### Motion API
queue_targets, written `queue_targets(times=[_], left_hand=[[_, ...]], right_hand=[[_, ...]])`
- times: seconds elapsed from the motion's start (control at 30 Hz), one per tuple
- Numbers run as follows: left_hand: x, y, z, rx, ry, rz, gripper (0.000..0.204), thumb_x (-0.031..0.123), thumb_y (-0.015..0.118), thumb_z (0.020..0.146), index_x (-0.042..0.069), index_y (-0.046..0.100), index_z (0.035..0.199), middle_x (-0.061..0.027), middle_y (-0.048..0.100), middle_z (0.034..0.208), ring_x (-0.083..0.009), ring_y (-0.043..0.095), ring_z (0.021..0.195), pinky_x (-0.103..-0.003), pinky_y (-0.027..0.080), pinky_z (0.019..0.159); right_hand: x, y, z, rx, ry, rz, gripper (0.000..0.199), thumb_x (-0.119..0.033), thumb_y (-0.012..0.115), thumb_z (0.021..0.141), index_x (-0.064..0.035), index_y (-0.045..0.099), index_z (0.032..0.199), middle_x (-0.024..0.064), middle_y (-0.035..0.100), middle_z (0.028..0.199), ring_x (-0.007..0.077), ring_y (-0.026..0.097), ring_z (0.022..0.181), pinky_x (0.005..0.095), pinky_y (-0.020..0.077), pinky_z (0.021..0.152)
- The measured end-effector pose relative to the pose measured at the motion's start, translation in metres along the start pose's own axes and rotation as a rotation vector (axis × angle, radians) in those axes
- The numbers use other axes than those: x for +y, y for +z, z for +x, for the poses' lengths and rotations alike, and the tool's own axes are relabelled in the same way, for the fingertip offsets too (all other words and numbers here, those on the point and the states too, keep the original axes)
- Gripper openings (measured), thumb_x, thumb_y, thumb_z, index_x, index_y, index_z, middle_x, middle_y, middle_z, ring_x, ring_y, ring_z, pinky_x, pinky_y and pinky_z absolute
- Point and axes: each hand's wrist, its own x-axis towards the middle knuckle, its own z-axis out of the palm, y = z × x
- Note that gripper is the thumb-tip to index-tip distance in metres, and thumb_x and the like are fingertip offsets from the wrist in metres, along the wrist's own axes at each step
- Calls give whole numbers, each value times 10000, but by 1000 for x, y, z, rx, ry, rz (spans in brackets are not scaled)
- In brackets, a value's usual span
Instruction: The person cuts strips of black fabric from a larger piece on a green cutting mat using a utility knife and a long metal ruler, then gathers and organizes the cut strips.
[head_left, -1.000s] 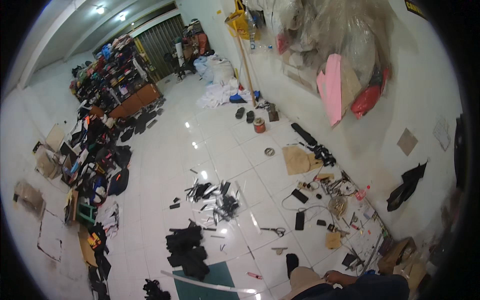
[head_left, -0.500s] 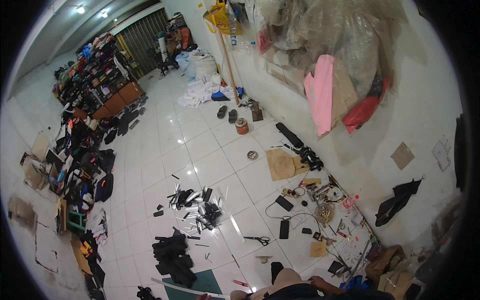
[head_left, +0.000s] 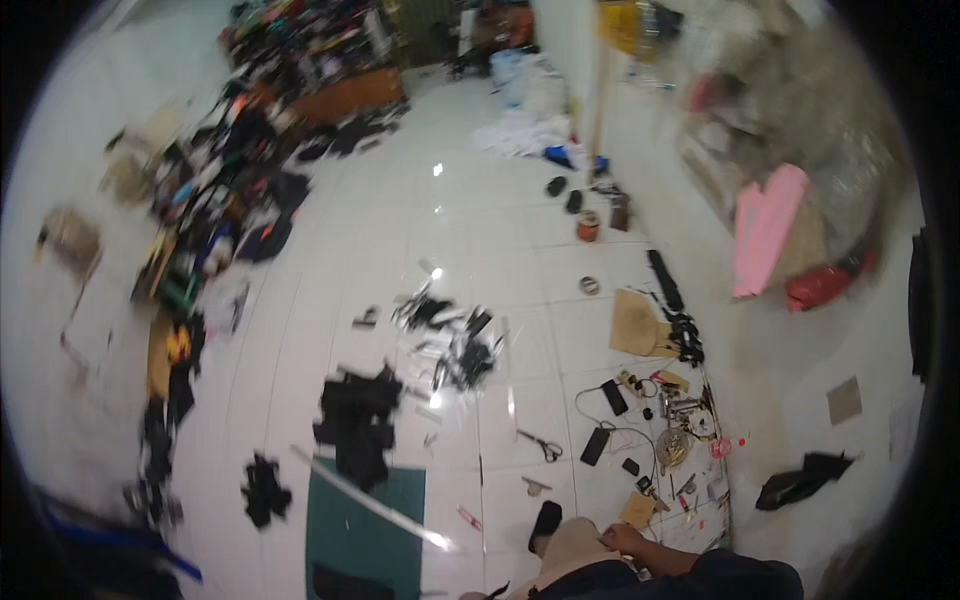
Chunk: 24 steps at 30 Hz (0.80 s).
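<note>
My right hand (head_left: 622,541) rests by my bent knee (head_left: 575,550), and its fingers are too blurred to read. My left hand does not show at the lower edge. A green cutting mat (head_left: 400,530) lies on the floor, with a long pale ruler (head_left: 370,503) slanting across it. Dark cloth (head_left: 350,583) covers part of the mat's near end. Beyond the mat, a pile of black cloth pieces (head_left: 355,420) overlaps its far edge. A small red tool (head_left: 469,518) lies to the right of the mat.
Black-handled scissors (head_left: 543,446) and a pile of black and silvery strips (head_left: 465,350) lie farther off. Tools, a phone-like black slab (head_left: 596,446) and a round metal dish (head_left: 673,447) crowd the right wall. Heaped clothes (head_left: 225,200) line the left side.
The view has swung left and downward, so more of the mat shows and the floor things sit farther right. My left hand has left the view. My right hand stays by the knee.
</note>
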Motion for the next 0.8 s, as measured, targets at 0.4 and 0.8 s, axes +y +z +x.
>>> queue_targets(times=[0.4,0.8], left_hand=[[-131,-6,-141,-17,198,251,429,406,693,819,41,724,1041,-202,677,1085,-390,597,1100,-449,473,958],[-150,47,-189,-319,-165,-198,425,390,605,851,53,639,1109,-230,665,1082,-394,639,1041,-467,495,879]], right_hand=[[-158,210,-156,-628,-866,-1023,478,-483,681,865,-42,697,1049,168,646,1145,394,628,1012,455,503,836],[-186,282,-155,-1128,-591,-993,406,-429,544,966,-78,552,1169,224,670,1051,445,648,913,530,493,789]])
